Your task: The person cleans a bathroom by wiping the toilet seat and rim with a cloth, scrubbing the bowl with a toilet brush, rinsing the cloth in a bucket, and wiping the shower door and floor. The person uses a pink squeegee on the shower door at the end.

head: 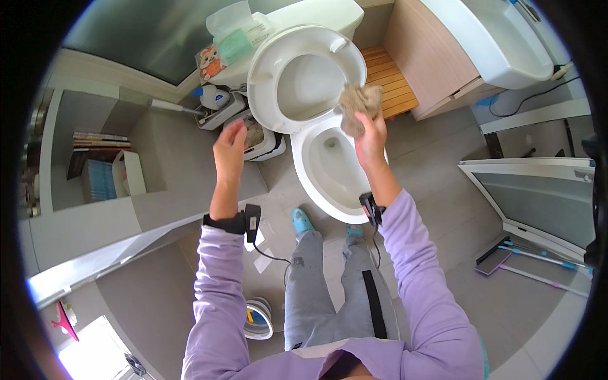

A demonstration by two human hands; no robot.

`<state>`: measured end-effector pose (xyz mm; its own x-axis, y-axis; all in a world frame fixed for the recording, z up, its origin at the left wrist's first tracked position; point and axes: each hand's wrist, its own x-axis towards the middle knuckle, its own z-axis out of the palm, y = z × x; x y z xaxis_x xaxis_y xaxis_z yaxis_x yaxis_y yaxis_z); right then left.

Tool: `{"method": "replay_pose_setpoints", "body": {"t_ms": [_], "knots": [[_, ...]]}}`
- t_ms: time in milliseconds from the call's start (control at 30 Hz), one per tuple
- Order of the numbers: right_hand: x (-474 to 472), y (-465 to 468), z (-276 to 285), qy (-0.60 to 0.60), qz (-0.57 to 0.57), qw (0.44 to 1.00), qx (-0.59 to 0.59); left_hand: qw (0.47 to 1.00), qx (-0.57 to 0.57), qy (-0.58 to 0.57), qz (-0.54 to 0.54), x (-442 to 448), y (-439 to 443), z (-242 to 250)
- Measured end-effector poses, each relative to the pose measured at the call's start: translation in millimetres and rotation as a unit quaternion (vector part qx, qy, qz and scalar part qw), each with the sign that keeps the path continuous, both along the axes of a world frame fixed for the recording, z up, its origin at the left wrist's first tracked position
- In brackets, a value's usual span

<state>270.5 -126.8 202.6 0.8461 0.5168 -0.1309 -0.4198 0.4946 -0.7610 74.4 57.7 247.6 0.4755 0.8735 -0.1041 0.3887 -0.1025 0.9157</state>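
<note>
My right hand [372,142] grips a crumpled beige cloth [356,102], held over the right side of the toilet where the bowl meets the raised seat. The white toilet seat [263,102] stands up against the cistern [327,12]. Below it the toilet bowl [316,187] is uncovered. My left hand [230,145] is empty, its fingers slightly bent and apart, above a waste bin [268,151] with crumpled contents. A pack of cotton tissues [237,42] and a pouch with a cartoon animal [209,62] lie on the cistern.
A narrow caddy [221,114] with a spray bottle [213,97] and a white-handled brush [166,105] stands left of the toilet. At right are a slatted wooden stool [387,85] and a washbasin [503,42]. A bucket [259,318] stands behind my left side; mops [541,275] lie at lower right.
</note>
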Motion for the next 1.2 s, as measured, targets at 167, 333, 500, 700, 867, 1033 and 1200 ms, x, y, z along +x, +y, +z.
{"method": "replay_pose_setpoints", "body": {"t_ms": [167,333,500,700,867,1033,1200], "knots": [[44.8,94.2,15.5,-0.166,-0.113,0.974,-0.106,0.983,0.161,-0.006,-0.087,72.3,58.4,-7.2],[48.2,162.2,1.3,-0.217,-0.160,0.934,-0.233,0.964,0.214,-0.033,-0.153,109.8,74.8,-15.1],[27.7,191.4,-9.6,-0.292,-0.213,0.895,-0.260,0.950,0.266,0.018,-0.165,109.6,79.4,-15.4],[-24.7,199.9,-4.5,-0.523,-0.171,0.810,-0.204,0.959,0.221,-0.014,-0.176,110.7,85.1,-14.6],[-13.7,202.6,-16.6,-0.499,-0.075,0.782,-0.366,0.956,0.224,-0.016,-0.188,114.8,86.4,-13.4],[32.7,214.8,-11.8,-0.340,-0.304,0.809,-0.371,0.942,0.264,0.003,-0.206,113.1,89.2,-12.8],[-5.0,218.5,-26.7,-0.470,-0.232,0.779,-0.344,0.931,0.278,0.007,-0.235,109.2,96.2,-6.9]]}}
